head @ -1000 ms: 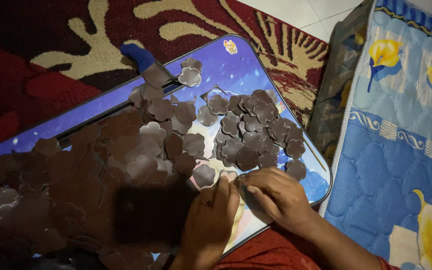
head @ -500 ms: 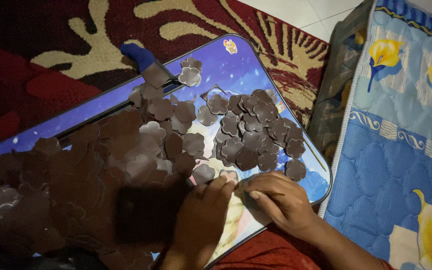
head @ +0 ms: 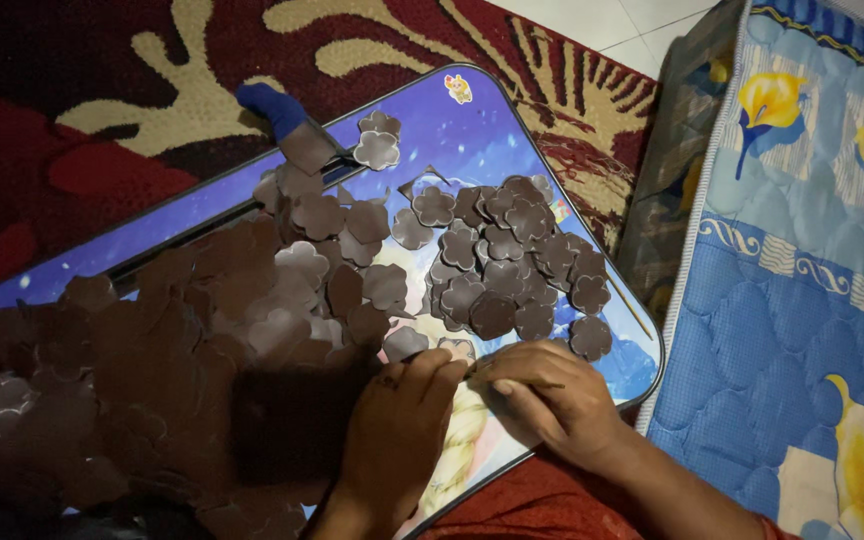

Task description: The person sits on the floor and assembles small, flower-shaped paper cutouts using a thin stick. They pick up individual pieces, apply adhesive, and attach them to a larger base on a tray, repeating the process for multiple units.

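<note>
So the whole thing sits on a low purple tray table [head: 497,125] with a cartoon print and a dark rim. Loads of brown flower-shaped cutouts [head: 497,265] are piled on it, thickest toward the left edge, with a looser cluster near the right edge. Two cutouts [head: 378,140] lie apart by the far edge. The far right corner is bare.

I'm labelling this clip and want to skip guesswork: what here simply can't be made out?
Head view only:
- What the right hand and left hand pinch: the fingers cover it; only a thin dark sliver shows.
- The brown flower-shaped cutouts at left: shadow merges them, so they cannot be counted.
- The picture on the purple tray: cutouts and hands hide most.
- The quilted mattress: cut off by the right edge.
</note>
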